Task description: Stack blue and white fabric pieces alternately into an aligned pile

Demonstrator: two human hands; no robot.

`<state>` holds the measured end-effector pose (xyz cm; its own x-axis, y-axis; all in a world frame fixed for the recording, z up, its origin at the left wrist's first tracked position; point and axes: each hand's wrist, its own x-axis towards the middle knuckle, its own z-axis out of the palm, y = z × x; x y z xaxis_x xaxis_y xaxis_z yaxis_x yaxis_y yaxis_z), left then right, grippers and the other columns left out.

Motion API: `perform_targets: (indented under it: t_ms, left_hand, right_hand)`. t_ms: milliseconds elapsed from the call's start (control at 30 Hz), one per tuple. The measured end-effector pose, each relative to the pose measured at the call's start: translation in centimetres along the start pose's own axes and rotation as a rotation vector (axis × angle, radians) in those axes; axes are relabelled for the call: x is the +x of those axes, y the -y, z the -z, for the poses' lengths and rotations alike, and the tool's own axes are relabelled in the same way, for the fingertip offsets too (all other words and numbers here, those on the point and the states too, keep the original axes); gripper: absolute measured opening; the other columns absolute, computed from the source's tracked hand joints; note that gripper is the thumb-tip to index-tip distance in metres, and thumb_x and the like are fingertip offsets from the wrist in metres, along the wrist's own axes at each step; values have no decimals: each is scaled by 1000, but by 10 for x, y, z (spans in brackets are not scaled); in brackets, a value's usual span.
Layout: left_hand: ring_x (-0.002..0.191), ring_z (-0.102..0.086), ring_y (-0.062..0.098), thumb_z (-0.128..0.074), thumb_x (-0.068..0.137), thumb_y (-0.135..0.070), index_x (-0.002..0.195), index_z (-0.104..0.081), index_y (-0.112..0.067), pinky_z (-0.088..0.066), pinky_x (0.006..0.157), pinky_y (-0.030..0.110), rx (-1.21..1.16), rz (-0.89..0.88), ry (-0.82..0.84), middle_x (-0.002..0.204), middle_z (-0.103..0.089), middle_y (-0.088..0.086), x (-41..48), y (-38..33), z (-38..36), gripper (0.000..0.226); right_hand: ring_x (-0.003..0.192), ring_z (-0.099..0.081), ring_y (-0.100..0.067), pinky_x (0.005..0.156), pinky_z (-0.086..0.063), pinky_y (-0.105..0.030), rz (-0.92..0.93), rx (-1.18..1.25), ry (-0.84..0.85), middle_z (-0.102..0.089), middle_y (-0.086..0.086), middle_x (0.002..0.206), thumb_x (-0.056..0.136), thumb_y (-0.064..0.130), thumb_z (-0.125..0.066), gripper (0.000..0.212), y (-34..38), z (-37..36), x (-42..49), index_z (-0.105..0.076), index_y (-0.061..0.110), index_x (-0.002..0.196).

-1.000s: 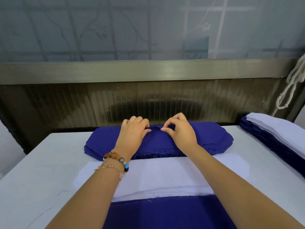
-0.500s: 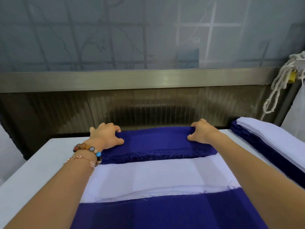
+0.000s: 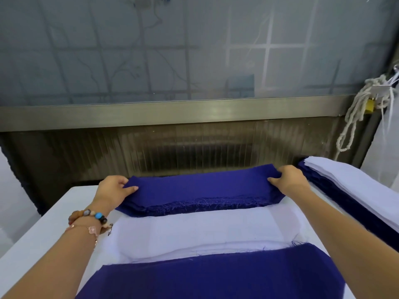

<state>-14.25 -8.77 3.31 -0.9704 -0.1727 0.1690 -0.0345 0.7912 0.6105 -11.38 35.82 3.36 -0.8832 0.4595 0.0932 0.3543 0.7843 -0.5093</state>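
Observation:
A pile of blue fabric pieces (image 3: pixel 200 203) lies at the far side of the white table (image 3: pixel 43 229). Its top blue piece (image 3: pixel 200 184) is lifted at both ends. My left hand (image 3: pixel 113 189) pinches the left end and my right hand (image 3: pixel 288 180) pinches the right end. Nearer to me lies a white fabric piece (image 3: pixel 203 230) spread flat. A blue fabric piece (image 3: pixel 211 277) lies closest to me, overlapping the white one's near edge.
At the right stands a tall stack of blue pieces (image 3: pixel 354 203) topped with white pieces (image 3: pixel 356 182). A dark ribbed wall panel (image 3: pixel 172 147) and a metal ledge (image 3: pixel 172 113) rise behind the table. A knotted rope (image 3: pixel 354 117) hangs at the right.
My hands have slid apart from the middle of the blue pile to its two ends. They now pinch the top blue piece and have raised it slightly.

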Motion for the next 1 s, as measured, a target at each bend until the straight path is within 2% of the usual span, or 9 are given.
perform_targets:
  t_ms: [100, 167, 267, 367, 467, 567, 633, 767, 1000]
  left_hand:
    - [76, -65, 25, -72, 86, -16, 90, -71, -4, -57, 70, 33, -298, 99, -71, 81, -69, 12, -5, 11, -5, 13]
    - [71, -64, 20, -72, 86, -10, 94, -71, -1, -56, 59, 21, -475, 151, -117, 82, -69, 12, -8, 17, -7, 13]
    - [74, -64, 15, -71, 86, -12, 92, -70, -7, -52, 59, 21, -540, 174, -167, 84, -69, 7, -12, 20, -8, 8]
    - [77, -65, 14, -70, 86, -13, 92, -70, -9, -51, 62, 22, -606, 184, -176, 84, -69, 4, -15, 17, -5, 7]
    - [79, -65, 16, -70, 86, -13, 88, -70, -10, -53, 66, 24, -681, 198, -164, 85, -70, 5, -21, 14, 4, 3]
    - [82, -65, 17, -69, 87, -11, 88, -70, -11, -55, 66, 24, -754, 210, -126, 89, -70, 7, -31, 13, 17, 1]
    - [83, -64, 17, -68, 87, -9, 92, -70, -8, -56, 69, 24, -776, 210, -109, 92, -70, 10, -40, 13, 26, 5]
    - [82, -64, 15, -68, 87, -10, 95, -71, -9, -56, 64, 21, -787, 206, -75, 91, -70, 8, -61, 17, 41, 8]
    - [77, -62, 18, -70, 85, -9, 90, -74, -4, -54, 70, 28, -794, 281, 129, 86, -71, 13, -108, 42, 48, 8]
  right_hand:
    - [66, -53, -22, 56, -37, -30, -3, 126, -27, -57, -5, 68, 90, 26, -65, 23, -7, -2, 0, -61, 7, 78]
    - [58, -45, -21, 54, -33, -30, 18, 179, -69, -49, -6, 59, 92, 24, -63, 34, -12, -3, 0, -51, 7, 65]
    - [54, -39, -18, 51, -28, -31, 49, 256, -136, -41, -3, 55, 93, 20, -61, 41, -16, -2, -4, -43, 11, 58]
    - [65, -55, -21, 60, -40, -32, 70, 363, -146, -60, -6, 66, 94, 17, -61, 22, -14, 2, -9, -63, 5, 76]
    - [65, -62, -17, 65, -45, -29, 62, 489, -157, -67, -9, 77, 93, 15, -62, 11, -14, 8, -16, -66, 6, 88]
    - [64, -62, -11, 57, -42, -21, 52, 557, -150, -67, -4, 76, 92, 15, -64, 8, -16, 15, -23, -66, 8, 89]
    - [65, -62, -11, 58, -44, -20, 52, 596, -130, -68, -4, 77, 91, 15, -64, 7, -19, 19, -31, -66, 8, 90]
    - [71, -63, -17, 74, -51, -33, 59, 630, -77, -68, -5, 77, 91, 15, -64, 9, -30, 25, -54, -68, 8, 88]
    - [71, -59, -20, 74, -48, -36, -23, 618, -29, -68, -8, 74, 94, 17, -60, 17, -65, 18, -102, -69, 10, 81]
